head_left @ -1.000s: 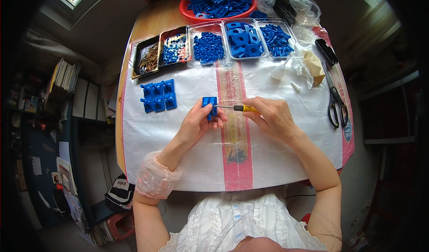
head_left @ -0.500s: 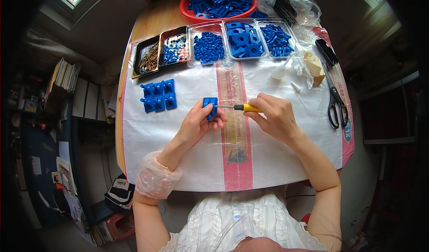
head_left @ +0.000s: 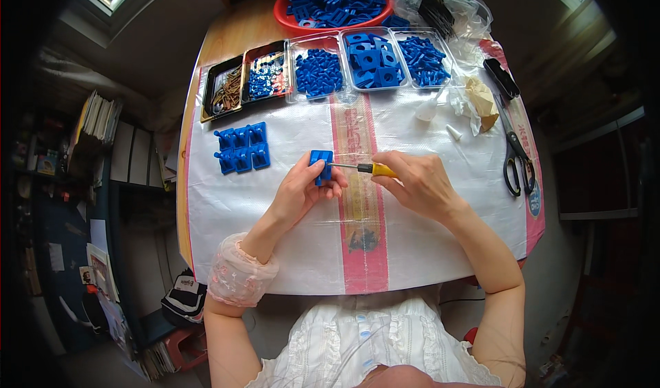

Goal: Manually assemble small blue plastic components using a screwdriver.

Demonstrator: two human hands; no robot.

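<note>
Right fingers (head_left: pixel 390 158) clamped on screwdriver (head_left: pixel 366 168) pointing left, long axis crosswise, left fingers (head_left: pixel 309 173) pinching blue part (head_left: pixel 322 157)

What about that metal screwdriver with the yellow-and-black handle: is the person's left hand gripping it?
No, the right hand grips the screwdriver, while the left hand holds a small blue plastic piece.

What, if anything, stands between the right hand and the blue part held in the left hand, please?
Only the screwdriver that the right hand holds spans the gap to the blue part in the left hand; nothing else visible stands in the way.
</note>
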